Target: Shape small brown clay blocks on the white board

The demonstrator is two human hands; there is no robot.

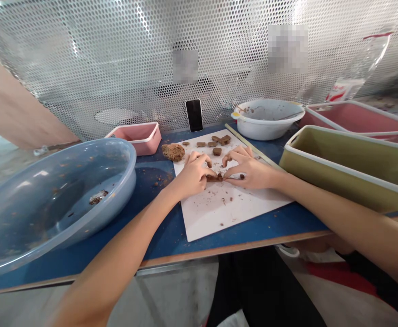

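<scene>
On a white board (205, 218) lies a small dark brown clay-like piece (214, 179), partly covered by my fingers. My left hand (195, 172) has its fingers curled, with thumb and fingertips at the left end of that piece. From the other side, my right hand (244, 169) bends its fingers and touches the right end with its fingertips. A rough brown lump (173, 152) rests at the board's upper left edge. Several small brown blocks (217, 151) lie behind my hands, and dark crumbs are scattered over the board.
A large blue basin (117, 159) stands left, a pink container (147, 138) behind it. A phone (194, 115) leans against the perforated metal screen. To the right are a stick (253, 147), a white basin (267, 129), a green bin (338, 177), a pink bin (362, 116) and a bottle (355, 72).
</scene>
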